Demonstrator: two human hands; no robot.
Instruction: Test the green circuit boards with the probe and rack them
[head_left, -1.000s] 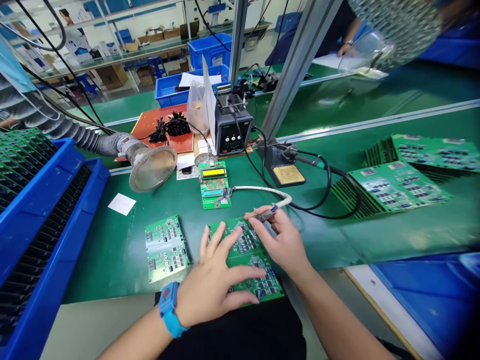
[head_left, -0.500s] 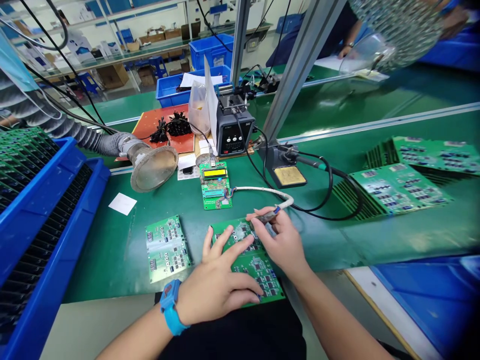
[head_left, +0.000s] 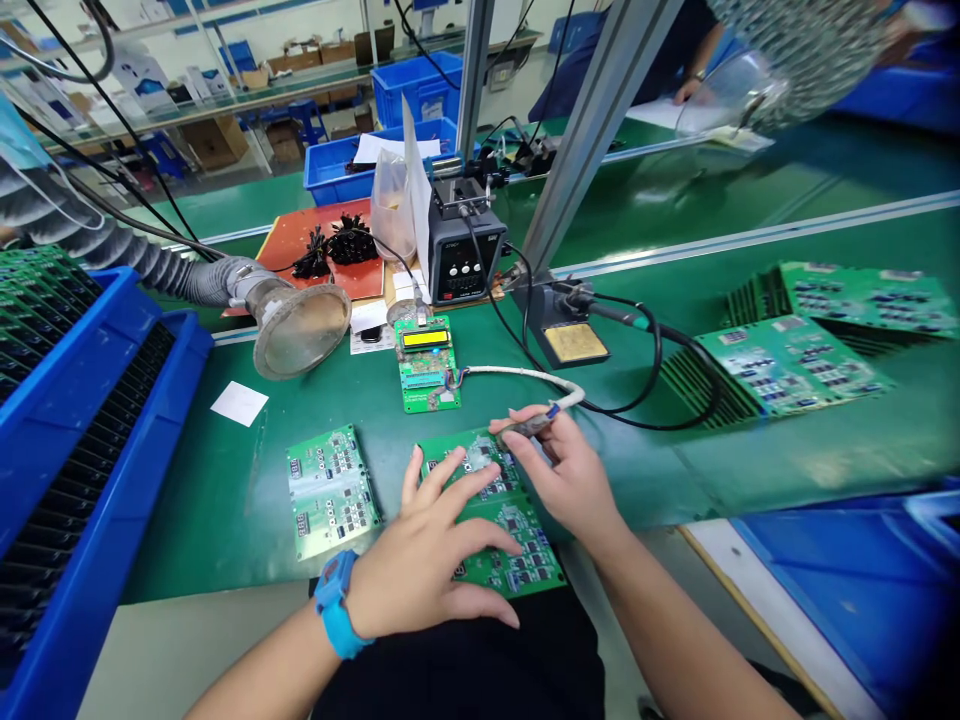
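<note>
My left hand [head_left: 431, 555] lies flat with fingers spread on a green circuit board [head_left: 517, 540] at the table's near edge. My right hand [head_left: 566, 475] is closed on a probe plug [head_left: 529, 428] at the end of a white cable [head_left: 525, 375], its tip over the board's far half. The cable runs to a small green tester board with a yellow display [head_left: 426, 365]. A second green circuit board [head_left: 330, 488] lies loose to the left of my left hand.
A blue rack [head_left: 82, 430] of boards stands at the left. A fume hose funnel [head_left: 300, 325], a soldering station [head_left: 465, 255] and an iron stand [head_left: 574, 340] sit behind. Stacks of green boards [head_left: 787, 365] lie at the right. Another person's arm [head_left: 795, 50] reaches across the top right.
My left-hand fingers have shifted slightly on the board. The right hand with the probe stays nearly where it was.
</note>
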